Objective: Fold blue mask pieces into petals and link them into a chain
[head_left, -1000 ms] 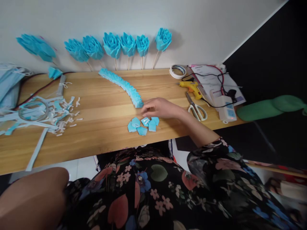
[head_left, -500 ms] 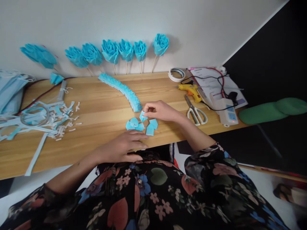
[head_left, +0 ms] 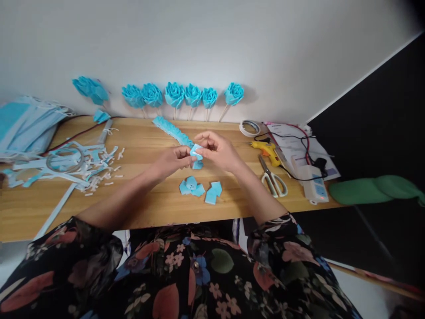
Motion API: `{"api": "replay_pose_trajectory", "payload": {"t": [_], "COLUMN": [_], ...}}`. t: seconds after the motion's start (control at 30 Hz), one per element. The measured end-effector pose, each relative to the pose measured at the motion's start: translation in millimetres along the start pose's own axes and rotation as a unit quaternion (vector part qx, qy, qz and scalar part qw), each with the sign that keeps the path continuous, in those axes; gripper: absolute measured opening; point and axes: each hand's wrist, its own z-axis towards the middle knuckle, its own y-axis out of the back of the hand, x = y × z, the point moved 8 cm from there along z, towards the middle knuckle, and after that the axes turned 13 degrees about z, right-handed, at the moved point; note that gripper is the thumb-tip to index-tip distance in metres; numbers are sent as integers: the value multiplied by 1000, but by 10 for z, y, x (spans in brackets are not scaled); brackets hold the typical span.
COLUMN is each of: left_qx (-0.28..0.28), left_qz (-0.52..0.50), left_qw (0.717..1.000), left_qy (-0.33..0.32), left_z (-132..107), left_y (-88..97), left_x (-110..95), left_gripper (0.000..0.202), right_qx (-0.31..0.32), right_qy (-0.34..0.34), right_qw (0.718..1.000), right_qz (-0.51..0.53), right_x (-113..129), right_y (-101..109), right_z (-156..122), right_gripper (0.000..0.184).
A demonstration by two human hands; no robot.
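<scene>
Between the fingertips of both hands is a small blue fabric piece (head_left: 197, 151) with a pale side showing. My left hand (head_left: 170, 162) pinches its left edge, while my right hand (head_left: 217, 150) grips it from the right, thumb against it. Just behind and below lies the near end of a curved row of overlapping blue pieces (head_left: 171, 130) on the table. Closer to me are two small groups of cut blue pieces, a left cluster (head_left: 191, 186) and a right cluster (head_left: 213, 192).
Several blue fabric flowers (head_left: 174, 95) on sticks lean along the wall. Face masks (head_left: 28, 128) and scrap strips (head_left: 79, 164) lie left. To the right are a tape roll (head_left: 249, 128), a yellow glue gun (head_left: 269, 152), scissors (head_left: 274, 180), a power strip (head_left: 314, 186) and a green object (head_left: 375, 190).
My left hand has risen from the table's front edge and taken hold of the blue piece alongside my right hand. The view has tilted, so the table appears lower.
</scene>
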Motion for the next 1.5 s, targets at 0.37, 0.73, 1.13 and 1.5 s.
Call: {"api": "replay_pose_trajectory", "payload": {"t": [0.37,0.73,1.13,1.5], "left_qx": [-110,-89,-139,-100], "left_qz": [15,36,6,31], "left_qw": [993,994,990,992], "left_qy": [-27,-55,-35,-76], "left_z": [-77,-99,-84,-68], "left_y": [197,76,155,100], "left_x": [72,40,143,123], "left_gripper": [25,32,33,37], "right_qx": [63,-58,-53,-31], "right_qy": [-58,-52,-91,-72], "right_qw": [994,996,990,996], "right_qz": [63,48,92,37], "right_x": [-402,-464,-530,-491], "right_y": [-215,-19,-81,-108], "right_z": [-71,-130,-132,-150], "right_gripper": [45,35,34,34]}}
